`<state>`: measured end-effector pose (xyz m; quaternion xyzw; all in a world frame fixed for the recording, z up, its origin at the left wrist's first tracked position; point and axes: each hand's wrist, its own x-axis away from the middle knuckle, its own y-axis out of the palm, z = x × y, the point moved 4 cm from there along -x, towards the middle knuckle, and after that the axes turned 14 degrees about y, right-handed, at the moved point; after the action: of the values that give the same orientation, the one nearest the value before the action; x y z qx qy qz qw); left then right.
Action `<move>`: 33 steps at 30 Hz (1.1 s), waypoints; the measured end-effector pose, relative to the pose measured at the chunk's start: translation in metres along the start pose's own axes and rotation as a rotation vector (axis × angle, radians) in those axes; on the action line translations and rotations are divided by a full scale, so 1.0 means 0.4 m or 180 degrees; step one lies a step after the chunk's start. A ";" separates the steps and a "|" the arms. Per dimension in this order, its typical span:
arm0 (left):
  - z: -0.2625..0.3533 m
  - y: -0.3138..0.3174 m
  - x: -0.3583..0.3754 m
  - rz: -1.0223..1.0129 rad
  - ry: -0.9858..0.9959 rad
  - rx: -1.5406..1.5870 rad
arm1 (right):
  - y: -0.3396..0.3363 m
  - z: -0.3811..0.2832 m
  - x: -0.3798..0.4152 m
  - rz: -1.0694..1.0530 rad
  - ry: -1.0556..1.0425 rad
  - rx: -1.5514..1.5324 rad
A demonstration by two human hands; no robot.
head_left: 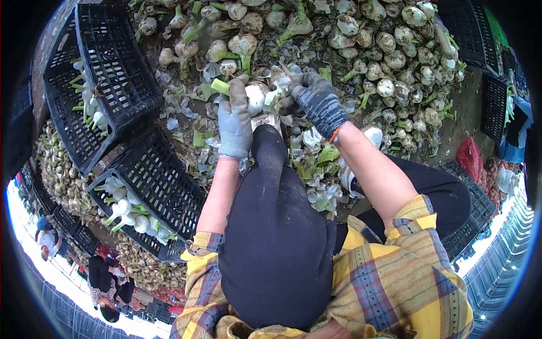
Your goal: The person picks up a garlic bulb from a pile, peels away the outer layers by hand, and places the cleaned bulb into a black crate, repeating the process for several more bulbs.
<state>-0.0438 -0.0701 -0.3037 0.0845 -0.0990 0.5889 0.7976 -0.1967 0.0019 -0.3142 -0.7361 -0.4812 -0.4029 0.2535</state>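
Observation:
My left hand (235,116), in a grey glove, is closed around a white garlic bulb (257,98) whose cut green stem (220,86) sticks out to the left. Close beside it on the right, my right hand (316,100), in a dark striped glove, has its fingers bent together at a ragged piece of pale garlic skin (279,90) with a greenish end. The fingertips of the right hand are partly hidden, so a tool in them cannot be made out. Both hands are just beyond my knee.
Unpeeled garlic bulbs (395,62) are heaped ahead and to the right. Loose skins and stem pieces (322,164) litter the ground. Black crates (121,68) at the left, one lower (161,181), hold cleaned garlic (132,212). Other people (104,277) are at lower left.

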 end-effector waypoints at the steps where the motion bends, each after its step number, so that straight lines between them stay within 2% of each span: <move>1: 0.006 -0.002 0.000 -0.0109 0.0115 -0.0265 | -0.007 -0.006 0.003 -0.0108 0.0273 0.0055; 2: 0.012 0.000 -0.001 -0.0216 0.0233 -0.0523 | -0.012 -0.021 0.010 -0.0214 0.0542 0.0115; 3: 0.013 0.003 0.001 -0.0322 0.0376 -0.0587 | 0.019 -0.039 0.050 -0.0641 0.1297 -0.0682; 4: 0.013 0.006 0.003 -0.0427 0.0521 -0.0653 | 0.028 -0.020 0.022 -0.0683 0.1323 -0.0266; 6: 0.027 0.013 0.001 -0.0477 0.0595 -0.0486 | 0.063 -0.022 0.031 -0.1339 0.1119 -0.0776; 8: 0.041 0.021 0.007 -0.0378 0.0416 -0.0020 | 0.073 -0.037 0.043 -0.1261 0.1002 -0.0412; 9: 0.008 0.019 0.006 -0.0238 0.0145 0.0898 | 0.075 -0.045 0.048 -0.1219 0.0941 -0.0230; 12: -0.010 0.008 0.013 -0.0324 0.0279 0.0271 | 0.069 -0.051 0.051 -0.1253 0.0775 -0.0343; 13: -0.011 0.007 0.013 -0.0291 0.0230 0.0291 | 0.052 -0.056 0.058 -0.1181 0.0841 -0.0078; 16: 0.000 0.005 0.010 -0.0156 0.0144 0.0334 | 0.046 -0.043 0.056 -0.1234 0.0607 -0.0275; 20: 0.000 -0.004 0.007 -0.0104 0.0279 0.0090 | 0.060 -0.045 0.063 -0.1281 0.0706 -0.0383; 22: 0.003 -0.003 0.008 -0.0116 0.0143 0.0260 | 0.050 -0.031 0.060 -0.1480 0.0847 -0.0503; 23: 0.015 0.002 0.010 -0.0091 -0.0069 0.0550 | 0.057 -0.026 0.057 -0.1381 0.0946 -0.0863; 24: 0.020 0.008 0.011 -0.0066 -0.0276 0.0840 | 0.060 -0.030 0.054 -0.1441 0.0959 -0.0793; 26: 0.026 0.016 0.011 -0.0228 0.0266 0.0504 | 0.070 -0.038 0.057 -0.1548 0.1000 -0.0671; 28: 0.025 0.022 0.009 -0.0253 0.0329 0.0464 | 0.081 -0.035 0.057 -0.1485 0.0919 -0.0608; 30: 0.016 0.019 0.007 -0.0123 -0.0081 0.0703 | 0.087 -0.042 0.060 -0.1339 0.0657 -0.0410; 33: 0.034 0.024 0.013 -0.0113 -0.0049 0.0677 | 0.078 -0.042 0.078 -0.1509 0.0594 -0.0701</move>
<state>-0.0524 -0.0657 -0.2892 0.1749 -0.0406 0.5812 0.7937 -0.1675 -0.0079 -0.2784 -0.5857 -0.5679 -0.5670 0.1139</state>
